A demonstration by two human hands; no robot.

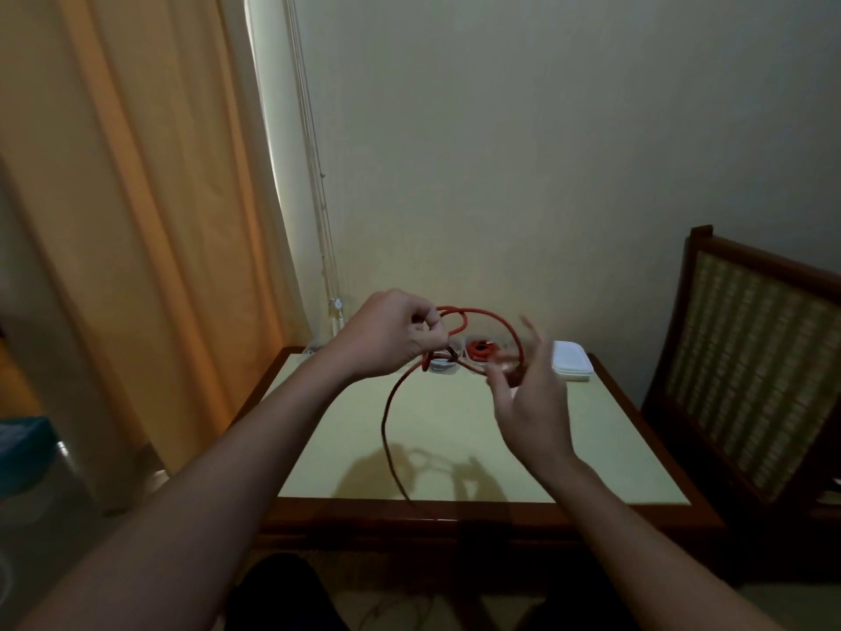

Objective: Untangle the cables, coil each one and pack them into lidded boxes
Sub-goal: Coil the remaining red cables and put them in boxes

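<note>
Pinching the red cable [481, 311] mid-frame in my left hand [392, 333], I hold my right hand [533, 400] spread open beside it.

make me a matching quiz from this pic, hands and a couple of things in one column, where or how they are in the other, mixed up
1 left hand
2 right hand
3 white box
4 chair

a stands right of the table
b fingers spread, blurred
c far right corner of the table
d grips the red cable

Pairs: 1-d, 2-b, 3-c, 4-a
</note>
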